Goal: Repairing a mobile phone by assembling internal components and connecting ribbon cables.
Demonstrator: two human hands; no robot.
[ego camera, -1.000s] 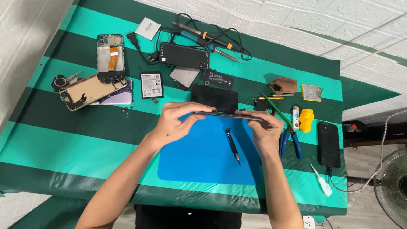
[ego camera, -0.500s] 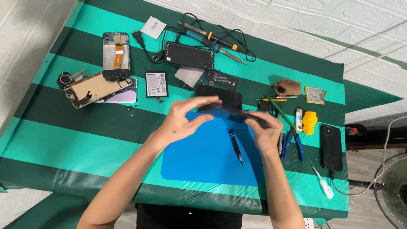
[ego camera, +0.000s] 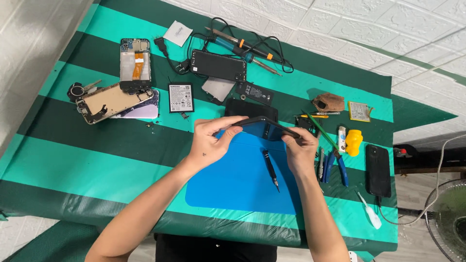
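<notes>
Phone (ego camera: 264, 128), dark and slim, is held tilted above the blue work mat (ego camera: 238, 187), gripped at both ends. Left hand (ego camera: 211, 140) is closed on the phone's near-left end, thumb on top and fingers curled beneath; right hand (ego camera: 300, 150) is pinched on the lower right end. Whether a seam is being opened cannot be told. Phone is raised off the mat, just in front of a black flat panel (ego camera: 250, 107) lying on the counter (ego camera: 73, 160), which is covered by a green striped cloth.

A black precision screwdriver (ego camera: 270, 169) is seen lying on the mat between the forearms, just beside the right hand. Blue-handled pliers (ego camera: 337, 165) and metal tweezers (ego camera: 321, 164) are laid just right of the right hand, with a yellow bottle (ego camera: 354, 141) and a black phone (ego camera: 377, 170) farther right. A white plastic tool (ego camera: 370, 214) is near the counter's right edge.

At far left, an opened phone frame (ego camera: 135, 64) with an orange flex cable is placed above a gold-toned mid frame (ego camera: 109, 102) and a pale back cover (ego camera: 143, 110). A battery (ego camera: 181, 97) is set just beside them. A black phone chassis (ego camera: 218, 65) lies at top centre, with a soldering iron (ego camera: 242, 48) and its black cord behind it. A brown cloth (ego camera: 328, 102) and a second, smaller battery (ego camera: 359, 110) are at upper right.
</notes>
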